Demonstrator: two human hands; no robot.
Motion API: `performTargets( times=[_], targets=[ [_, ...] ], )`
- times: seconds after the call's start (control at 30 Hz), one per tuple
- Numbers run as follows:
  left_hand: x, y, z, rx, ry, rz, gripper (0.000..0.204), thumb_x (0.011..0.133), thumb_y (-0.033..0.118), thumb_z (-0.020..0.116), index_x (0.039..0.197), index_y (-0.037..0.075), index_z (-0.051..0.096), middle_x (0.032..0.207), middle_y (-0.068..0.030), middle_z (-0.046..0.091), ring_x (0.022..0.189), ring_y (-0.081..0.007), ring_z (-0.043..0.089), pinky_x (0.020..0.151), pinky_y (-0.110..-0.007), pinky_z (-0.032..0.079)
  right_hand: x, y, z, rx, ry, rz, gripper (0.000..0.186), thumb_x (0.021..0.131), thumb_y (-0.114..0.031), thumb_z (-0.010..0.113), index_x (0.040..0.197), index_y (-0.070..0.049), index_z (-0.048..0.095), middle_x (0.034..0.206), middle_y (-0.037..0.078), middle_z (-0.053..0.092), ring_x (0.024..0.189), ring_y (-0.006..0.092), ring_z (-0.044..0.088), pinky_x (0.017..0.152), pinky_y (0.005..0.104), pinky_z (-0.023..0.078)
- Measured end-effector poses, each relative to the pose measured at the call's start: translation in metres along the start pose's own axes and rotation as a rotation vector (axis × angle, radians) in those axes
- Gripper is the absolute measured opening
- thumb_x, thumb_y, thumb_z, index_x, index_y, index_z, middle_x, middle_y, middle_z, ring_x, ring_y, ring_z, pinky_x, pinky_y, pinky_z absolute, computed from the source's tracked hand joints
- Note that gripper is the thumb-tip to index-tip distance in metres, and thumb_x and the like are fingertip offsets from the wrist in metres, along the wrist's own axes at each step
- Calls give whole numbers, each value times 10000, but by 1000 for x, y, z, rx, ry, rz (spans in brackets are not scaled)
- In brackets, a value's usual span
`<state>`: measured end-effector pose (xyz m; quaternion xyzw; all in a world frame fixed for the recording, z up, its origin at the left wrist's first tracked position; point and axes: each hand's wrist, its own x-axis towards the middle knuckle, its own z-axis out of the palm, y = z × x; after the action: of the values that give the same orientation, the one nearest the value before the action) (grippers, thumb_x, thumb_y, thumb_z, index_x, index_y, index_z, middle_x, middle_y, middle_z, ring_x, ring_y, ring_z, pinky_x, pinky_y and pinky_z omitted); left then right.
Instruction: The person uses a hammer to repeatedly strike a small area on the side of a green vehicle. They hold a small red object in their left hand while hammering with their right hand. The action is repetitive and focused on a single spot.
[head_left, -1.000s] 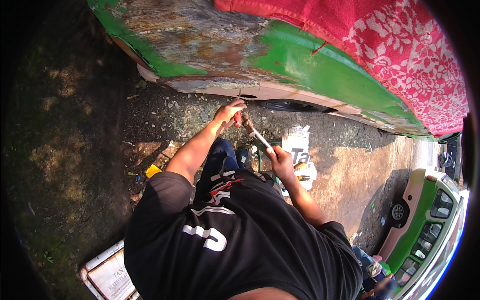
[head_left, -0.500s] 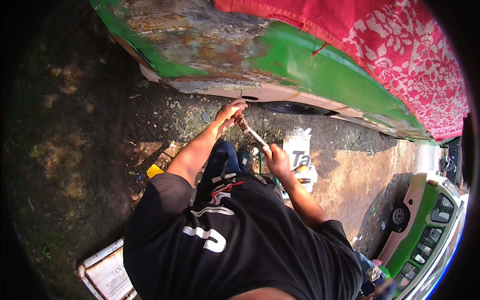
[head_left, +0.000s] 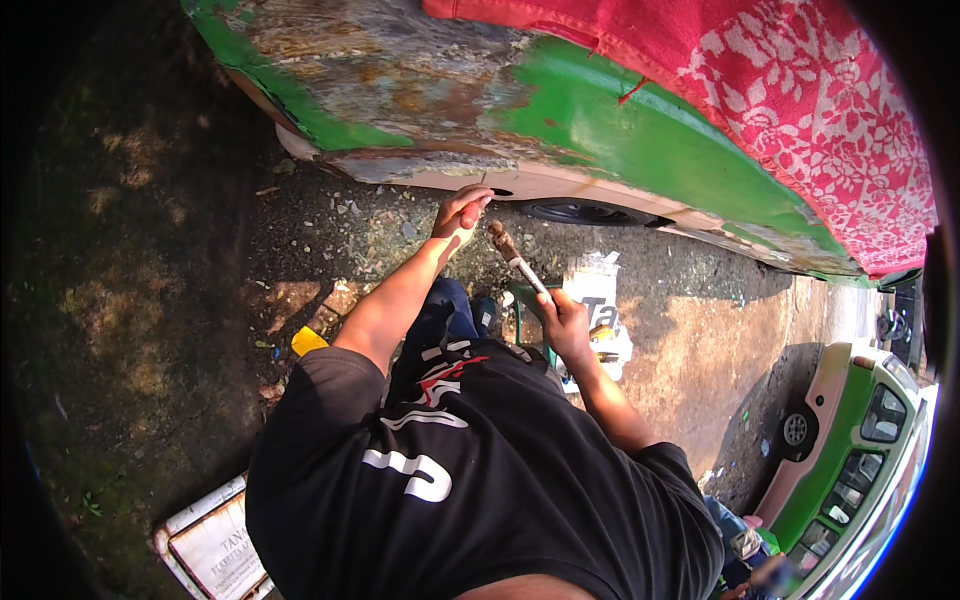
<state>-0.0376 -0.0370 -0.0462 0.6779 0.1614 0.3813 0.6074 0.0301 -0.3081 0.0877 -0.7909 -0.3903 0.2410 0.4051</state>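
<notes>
My left hand is closed round a red-handled tool, its thin metal shank pointing up at the rusty lower edge of a green-and-cream vehicle body, beside a dark opening in the cream strip. My right hand grips a hammer by its pale shaft; the worn brown head is a short way to the right of the red handle, apart from it. A tyre shows under the body.
A pink floral cloth drapes over the body. A white sack with tools lies on the littered ground, near a yellow piece. A white sign board lies lower left. A green van and another person are at the right.
The hammer head was against the red handle half a second ago and has swung back to the right. My left hand has risen slightly toward the body.
</notes>
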Motion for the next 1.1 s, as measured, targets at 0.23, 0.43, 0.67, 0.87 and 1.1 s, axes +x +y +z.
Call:
performTargets(
  times=[0.23,0.43,0.67,0.87,1.1],
  targets=[
    [4,8,8,215,106,-62,127,890,33,656,1014,42,678,1024,-82,674,935,-181,635,819,-285,497,2,0,2,-27,-29,3,229,937,-213,615,836,-10,586,577,169,538,529,342,562,508,405,421],
    [7,7,5,111,102,-59,108,881,37,668,988,33,676,971,-85,680,876,-182,637,779,-289,497,20,-25,2,-60,-6,-136,242,915,-214,643,800,-16,562,578,167,537,540,347,573,515,424,428],
    [8,-42,-19,-493,84,-601,168,896,-7,626,1054,31,669,987,-51,666,923,-153,622,817,-270,496,50,-9,17,-353,-58,-131,357,927,-308,619,727,-37,499,580,186,558,567,397,584,506,467,440],
    [-4,-14,-14,-9,-52,19,199,846,-81,616,1027,-21,674,1119,-103,645,1063,-194,600,941,-294,461,24,-3,-5,-161,43,-29,297,926,-268,633,771,-29,549,562,174,540,544,360,579,509,442,427],
    [-12,10,-12,-195,-39,-61,257,862,-89,600,1091,-1,674,1300,-169,559,1170,-209,553,995,-319,440,17,1,-4,-187,-27,73,330,946,-251,615,746,1,544,553,170,476,468,274,461,480,383,373]
  ],
)
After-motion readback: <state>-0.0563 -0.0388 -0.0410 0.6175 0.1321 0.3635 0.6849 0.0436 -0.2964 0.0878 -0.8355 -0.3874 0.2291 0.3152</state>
